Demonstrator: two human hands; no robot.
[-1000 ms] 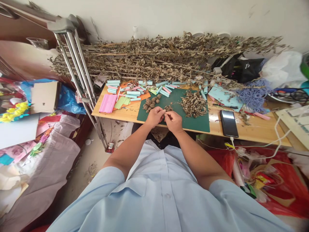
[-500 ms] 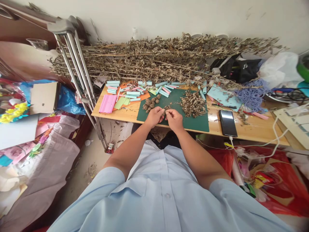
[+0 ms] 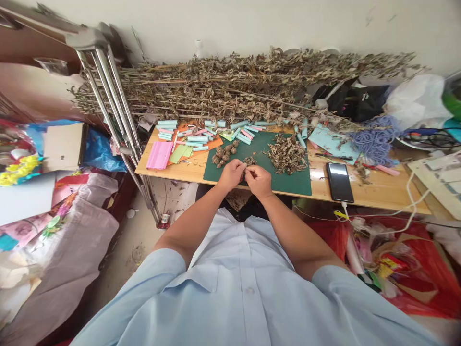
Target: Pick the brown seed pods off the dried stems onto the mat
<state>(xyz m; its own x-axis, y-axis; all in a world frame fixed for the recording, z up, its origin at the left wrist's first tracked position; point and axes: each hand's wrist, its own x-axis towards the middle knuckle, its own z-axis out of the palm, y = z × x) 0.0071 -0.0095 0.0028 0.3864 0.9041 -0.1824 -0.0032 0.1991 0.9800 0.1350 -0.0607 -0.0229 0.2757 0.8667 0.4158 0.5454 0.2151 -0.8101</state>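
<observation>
1. Your right hand (image 3: 260, 180) has just come back in to meet your left hand (image 3: 231, 174); half a second ago a small gap showed between their fingertips. I'd judge the fine pinching as mid-stroke, not finished.
2. Your left reaches in from 7 o'clock, your right from 5, backs upward, thumbs and forefingers meeting above the near part of the green mat (image 3: 290, 185).
3. Each grip is pinched closed at its tips; anything between them is too small to make out.
4. From your fingertips, the small brown clump (image 3: 249, 160) lies just beyond at 12 o'clock, the round brown balls (image 3: 223, 154) at 10, and the heap of dried leaves (image 3: 287, 154) at 2, on the mat.
</observation>
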